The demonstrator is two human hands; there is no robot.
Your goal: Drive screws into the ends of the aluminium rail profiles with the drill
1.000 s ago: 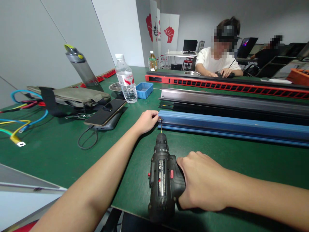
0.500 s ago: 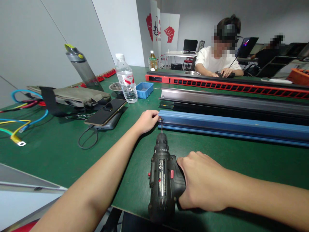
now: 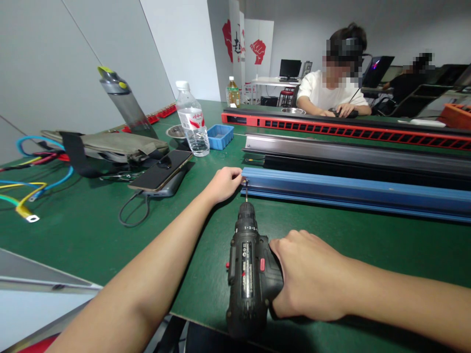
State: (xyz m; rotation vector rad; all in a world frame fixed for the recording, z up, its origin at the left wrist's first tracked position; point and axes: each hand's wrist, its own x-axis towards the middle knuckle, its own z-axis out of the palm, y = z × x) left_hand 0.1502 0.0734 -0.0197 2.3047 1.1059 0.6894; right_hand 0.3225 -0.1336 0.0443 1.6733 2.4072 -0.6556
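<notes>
My right hand [image 3: 309, 274] is wrapped round the grip of a black cordless drill [image 3: 246, 274], which lies on its side and points away from me. Its thin bit [image 3: 247, 192] reaches the left end of a long blue metal profile [image 3: 331, 189]. A small fastener seems to sit at the bit's tip, too small to make out. At that same end my left hand [image 3: 225, 185] is closed, thumb and forefinger pinching the profile's edge; its other fingers are partly hidden. Just behind lies a grey metal profile [image 3: 331, 149] with a black strip along it.
A red and black slotted bar [image 3: 331, 128] runs across the green table [image 3: 198, 314]. To the left are a water bottle [image 3: 193, 120], a blue tray [image 3: 221, 136], a phone [image 3: 162, 169], a bag [image 3: 110, 147], a grey drinking bottle [image 3: 127, 105] and cables [image 3: 25, 208]. A person [image 3: 331, 83] sits opposite.
Almost nothing differs. Both hands, the drill and the blue profile keep their places; the bit's look has shifted slightly.
</notes>
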